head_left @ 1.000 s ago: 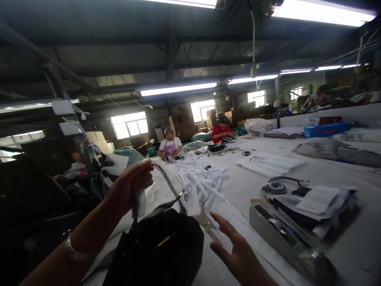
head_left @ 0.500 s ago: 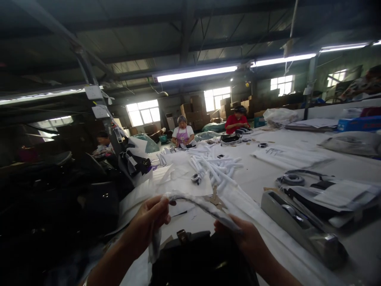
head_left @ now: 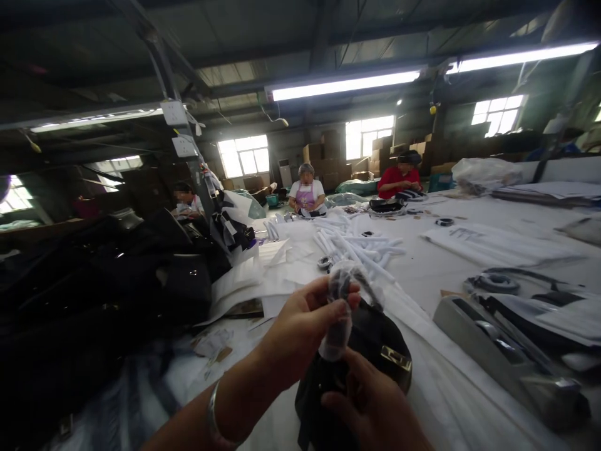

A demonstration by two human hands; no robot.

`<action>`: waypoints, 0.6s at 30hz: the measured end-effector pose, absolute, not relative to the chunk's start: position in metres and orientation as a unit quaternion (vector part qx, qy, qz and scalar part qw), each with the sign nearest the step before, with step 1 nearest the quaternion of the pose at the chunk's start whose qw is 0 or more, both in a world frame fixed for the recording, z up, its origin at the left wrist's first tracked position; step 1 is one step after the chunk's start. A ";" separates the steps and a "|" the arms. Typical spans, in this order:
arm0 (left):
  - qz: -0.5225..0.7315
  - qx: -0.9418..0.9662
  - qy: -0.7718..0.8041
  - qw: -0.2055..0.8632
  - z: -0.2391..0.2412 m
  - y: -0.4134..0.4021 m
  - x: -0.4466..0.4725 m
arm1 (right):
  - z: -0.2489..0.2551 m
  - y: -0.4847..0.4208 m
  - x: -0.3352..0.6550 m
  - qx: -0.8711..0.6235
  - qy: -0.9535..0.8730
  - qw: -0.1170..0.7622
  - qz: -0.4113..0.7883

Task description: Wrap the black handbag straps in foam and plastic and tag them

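Observation:
My left hand (head_left: 295, 332) is closed on a strap wrapped in thin white paper (head_left: 340, 313), pinching it near its top above a black handbag (head_left: 370, 351). The bag lies on the white table and shows a gold clasp (head_left: 395, 358). My right hand (head_left: 370, 401) is low in front of the bag, fingers curled at the wrapped strap's lower end; what it grips is partly hidden. A silver bracelet sits on my left wrist.
A grey tape dispenser (head_left: 507, 360) lies at the right. White paper-wrapped rolls (head_left: 352, 247) are heaped mid-table, white paper sheets (head_left: 253, 275) beside them. Black bags (head_left: 107, 275) pile up at the left. Two seated people (head_left: 306, 191) work at the far end, a third at the left.
The wrapped strap, stretched between my hands before, is now bunched upright above the bag. My hands have come close together, and the view has turned left.

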State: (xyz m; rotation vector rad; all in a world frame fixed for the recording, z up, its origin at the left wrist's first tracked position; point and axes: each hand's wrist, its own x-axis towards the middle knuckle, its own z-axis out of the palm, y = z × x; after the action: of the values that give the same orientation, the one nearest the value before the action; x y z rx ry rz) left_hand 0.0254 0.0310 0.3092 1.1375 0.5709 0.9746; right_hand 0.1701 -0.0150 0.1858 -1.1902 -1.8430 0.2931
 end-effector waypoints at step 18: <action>0.184 0.606 0.761 0.142 0.099 0.071 -0.159 | 0.178 -0.007 0.203 -0.502 -0.748 0.372 0.222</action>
State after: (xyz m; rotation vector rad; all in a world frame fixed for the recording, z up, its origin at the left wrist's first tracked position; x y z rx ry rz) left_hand -0.1592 0.0708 0.0987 1.7495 2.1949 0.5303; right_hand 0.2027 -0.0067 0.1782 -1.2867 -1.9183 0.5688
